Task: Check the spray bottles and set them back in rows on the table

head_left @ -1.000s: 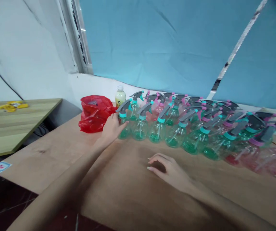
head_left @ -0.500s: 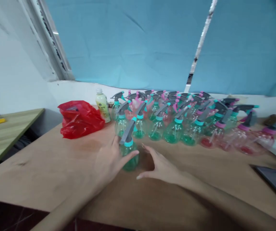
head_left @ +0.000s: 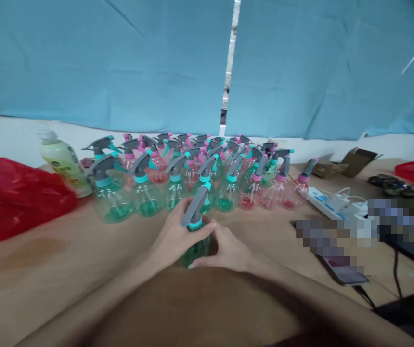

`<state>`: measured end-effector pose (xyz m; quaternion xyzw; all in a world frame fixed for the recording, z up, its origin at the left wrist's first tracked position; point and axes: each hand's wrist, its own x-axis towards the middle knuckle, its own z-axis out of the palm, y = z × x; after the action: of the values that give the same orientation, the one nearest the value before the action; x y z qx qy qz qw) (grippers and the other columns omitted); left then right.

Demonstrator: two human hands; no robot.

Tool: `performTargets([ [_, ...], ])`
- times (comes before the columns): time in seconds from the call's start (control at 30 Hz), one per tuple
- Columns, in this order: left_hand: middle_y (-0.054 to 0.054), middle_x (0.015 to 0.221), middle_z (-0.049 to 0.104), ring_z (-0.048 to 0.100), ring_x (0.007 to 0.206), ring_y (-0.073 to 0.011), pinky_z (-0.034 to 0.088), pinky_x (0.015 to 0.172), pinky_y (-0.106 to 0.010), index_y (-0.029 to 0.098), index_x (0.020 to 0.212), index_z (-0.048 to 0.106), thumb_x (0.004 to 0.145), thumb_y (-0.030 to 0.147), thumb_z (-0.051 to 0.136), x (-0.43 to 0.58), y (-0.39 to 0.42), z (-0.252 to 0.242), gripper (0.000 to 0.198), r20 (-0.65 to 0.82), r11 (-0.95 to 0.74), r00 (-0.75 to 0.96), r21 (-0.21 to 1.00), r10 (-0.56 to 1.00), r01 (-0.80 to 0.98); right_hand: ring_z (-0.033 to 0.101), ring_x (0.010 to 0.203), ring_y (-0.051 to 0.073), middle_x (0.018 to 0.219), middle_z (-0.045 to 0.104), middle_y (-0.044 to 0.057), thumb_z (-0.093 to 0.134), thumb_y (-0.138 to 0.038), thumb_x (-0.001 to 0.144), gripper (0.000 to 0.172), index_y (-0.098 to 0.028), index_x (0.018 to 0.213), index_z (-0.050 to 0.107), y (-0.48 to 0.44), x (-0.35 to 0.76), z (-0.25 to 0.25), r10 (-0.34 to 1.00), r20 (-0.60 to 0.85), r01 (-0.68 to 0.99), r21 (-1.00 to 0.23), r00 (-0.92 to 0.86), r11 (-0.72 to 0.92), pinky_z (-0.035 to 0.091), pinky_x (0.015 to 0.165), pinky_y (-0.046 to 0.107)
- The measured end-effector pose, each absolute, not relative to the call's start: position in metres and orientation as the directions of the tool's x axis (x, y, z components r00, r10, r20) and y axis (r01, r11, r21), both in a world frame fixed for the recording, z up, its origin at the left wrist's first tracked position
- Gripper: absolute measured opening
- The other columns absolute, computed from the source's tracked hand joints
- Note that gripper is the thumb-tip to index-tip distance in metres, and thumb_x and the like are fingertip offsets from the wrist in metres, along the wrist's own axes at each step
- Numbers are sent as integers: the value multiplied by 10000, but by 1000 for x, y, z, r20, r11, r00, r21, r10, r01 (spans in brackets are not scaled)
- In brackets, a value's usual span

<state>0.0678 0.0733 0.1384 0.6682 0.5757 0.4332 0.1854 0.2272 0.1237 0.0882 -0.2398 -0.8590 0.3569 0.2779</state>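
A green spray bottle [head_left: 195, 250] with a grey trigger head and turquoise collar stands upright on the table in front of me. My left hand [head_left: 178, 236] is wrapped round its upper body from the left, thumb across the front below the collar. From the right, my right hand [head_left: 230, 248] curves about the same bottle, with the thumb low near its base; its far fingertips are hidden. Just behind stand rows of similar spray bottles, green ones such as this green bottle [head_left: 147, 200] at the left and pink ones such as this pink bottle [head_left: 252, 196] at the right.
On the left are a red plastic bag [head_left: 22, 200] and a yellowish drink bottle [head_left: 64, 164]. To the right lie a phone [head_left: 347, 270], a white power strip [head_left: 324, 205] with cables, and an open cardboard box [head_left: 360, 161]. A blue sheet [head_left: 138, 72] covers the wall behind.
My view has swung to the right, bringing the phone and power strip further into sight. My right hand has closed in from beside the spray bottle onto its right side. My left hand keeps its hold.
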Motion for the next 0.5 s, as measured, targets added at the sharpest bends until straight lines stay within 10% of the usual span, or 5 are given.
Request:
performTargets([
  [0.23,29,691,537,518,626,-158,451,606,-303,233,1065,555,771,308,561,72,102,145,304,348,-323,67,760,935,564,469,1228,321,1310,500,116,760,-586,571,950,-228,1349,349,132,230,85,641,311,248,-737,-702,629,432,993,496],
  [0.5,15,740,569,581,759,-194,473,719,-320,246,1019,568,688,193,483,59,97,149,346,377,-334,49,745,925,578,476,1234,291,1329,505,127,681,-583,692,832,-199,1352,352,145,226,79,528,332,203,-665,-782,719,410,1017,461],
])
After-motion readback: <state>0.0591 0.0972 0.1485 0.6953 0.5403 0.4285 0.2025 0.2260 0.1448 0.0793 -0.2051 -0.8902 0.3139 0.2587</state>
